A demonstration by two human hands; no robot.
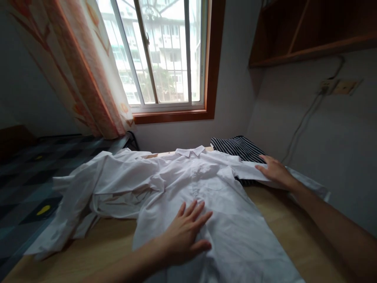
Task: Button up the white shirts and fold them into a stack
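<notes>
A white button-up shirt (232, 220) lies front side up on a wooden table, its collar toward the window. My left hand (188, 230) rests on the lower front of the shirt with its fingers spread. My right hand (275, 171) lies over the sleeve stretched out to the right, fingers extended and apart from the thumb. The other sleeve reaches left, where more white cloth (118, 200) lies bunched and wrinkled. Part of the right sleeve covers a folded black-and-white striped garment (235, 145) at the back right.
The wooden tabletop (114, 239) shows around the shirt. To the left is a bed with a dark checked cover (20, 188). An orange-patterned curtain (88, 70) hangs beside the window (167, 59). A wall shelf (312, 47) and a socket with a cable (324, 88) are at right.
</notes>
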